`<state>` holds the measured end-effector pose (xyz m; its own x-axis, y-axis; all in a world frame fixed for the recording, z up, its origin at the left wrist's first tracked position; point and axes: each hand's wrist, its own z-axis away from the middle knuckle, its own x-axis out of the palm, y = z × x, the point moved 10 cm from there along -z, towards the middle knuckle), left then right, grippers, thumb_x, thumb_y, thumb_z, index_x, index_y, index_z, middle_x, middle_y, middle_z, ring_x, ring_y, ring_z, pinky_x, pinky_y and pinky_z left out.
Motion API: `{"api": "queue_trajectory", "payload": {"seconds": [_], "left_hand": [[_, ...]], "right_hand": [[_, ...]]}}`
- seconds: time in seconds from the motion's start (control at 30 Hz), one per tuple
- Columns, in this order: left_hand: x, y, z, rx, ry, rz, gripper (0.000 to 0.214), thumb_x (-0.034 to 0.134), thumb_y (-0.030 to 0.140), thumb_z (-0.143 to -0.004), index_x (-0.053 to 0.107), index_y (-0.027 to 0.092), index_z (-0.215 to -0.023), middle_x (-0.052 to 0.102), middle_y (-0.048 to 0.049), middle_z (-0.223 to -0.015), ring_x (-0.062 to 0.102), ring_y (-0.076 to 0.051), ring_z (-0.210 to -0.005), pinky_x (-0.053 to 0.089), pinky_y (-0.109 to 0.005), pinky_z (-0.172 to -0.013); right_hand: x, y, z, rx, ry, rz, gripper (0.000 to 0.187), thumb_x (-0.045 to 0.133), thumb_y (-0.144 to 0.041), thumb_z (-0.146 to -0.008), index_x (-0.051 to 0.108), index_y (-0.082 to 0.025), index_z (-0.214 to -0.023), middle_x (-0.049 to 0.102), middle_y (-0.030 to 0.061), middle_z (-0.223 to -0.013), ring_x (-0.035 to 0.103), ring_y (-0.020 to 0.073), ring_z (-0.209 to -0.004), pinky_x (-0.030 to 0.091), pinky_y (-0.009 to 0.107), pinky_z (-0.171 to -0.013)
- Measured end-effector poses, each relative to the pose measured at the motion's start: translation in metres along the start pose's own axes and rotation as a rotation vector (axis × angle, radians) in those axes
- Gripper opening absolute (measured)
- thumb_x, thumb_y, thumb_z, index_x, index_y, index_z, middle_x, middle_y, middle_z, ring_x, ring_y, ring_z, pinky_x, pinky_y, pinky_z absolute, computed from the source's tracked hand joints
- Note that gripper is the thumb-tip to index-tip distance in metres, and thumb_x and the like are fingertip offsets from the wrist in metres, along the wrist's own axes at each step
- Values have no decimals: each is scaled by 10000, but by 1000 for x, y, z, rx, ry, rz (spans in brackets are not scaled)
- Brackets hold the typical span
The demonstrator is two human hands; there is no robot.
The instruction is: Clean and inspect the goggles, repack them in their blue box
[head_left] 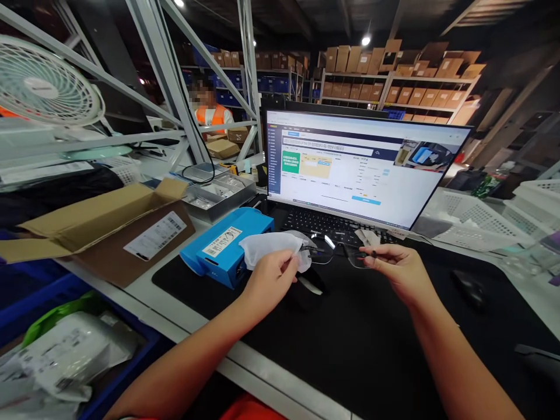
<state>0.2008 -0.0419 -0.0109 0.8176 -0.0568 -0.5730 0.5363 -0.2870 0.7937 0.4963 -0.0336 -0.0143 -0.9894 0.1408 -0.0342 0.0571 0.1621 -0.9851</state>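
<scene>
A pair of eyeglasses [322, 256] with clear lenses and dark fittings is held up over the black desk mat between my hands. My right hand [402, 268] pinches the glasses at the right-hand end of the frame. My left hand [270, 279] is closed on a thin, whitish translucent sleeve [266, 246], which reaches over the left end of the glasses. Whether its fingers also grip the glasses is hidden. Just left of the sleeve lies a blue box [234, 236] with a white label. Under the glasses, a pale strip [310, 285] shows against the mat.
Behind my hands stand a keyboard [321, 223] and a lit monitor [345, 169]. An open cardboard box [131, 245] and a grey metal tray [219, 201] are on the left. A mouse [468, 289] lies right. Bagged parcels [74, 356] fill a blue bin below. A person [214, 115] is farther back.
</scene>
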Motion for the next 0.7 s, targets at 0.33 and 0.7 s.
{"api": "queue_trajectory", "payload": {"seconds": [0.33,0.7], "left_hand": [[-13,-5,25,4,103,42,443,422,441,-1029,635,228,-705,736,-25,-672,686,-183,-649,449,-304,-656],[-43,-7,33,8,266,-219,461,385,395,-1020,507,231,-607,598,-20,-595,563,-166,-606,402,-298,-635]], "right_hand": [[23,-37,21,-351,-1,243,227,948,-458,-719,869,-273,-825,853,86,-930,830,298,-876,711,452,-800],[65,-93,82,-935,-135,621,248,696,-128,-952,856,-299,-1033,849,20,-1105,837,198,-942,711,309,-863]]}}
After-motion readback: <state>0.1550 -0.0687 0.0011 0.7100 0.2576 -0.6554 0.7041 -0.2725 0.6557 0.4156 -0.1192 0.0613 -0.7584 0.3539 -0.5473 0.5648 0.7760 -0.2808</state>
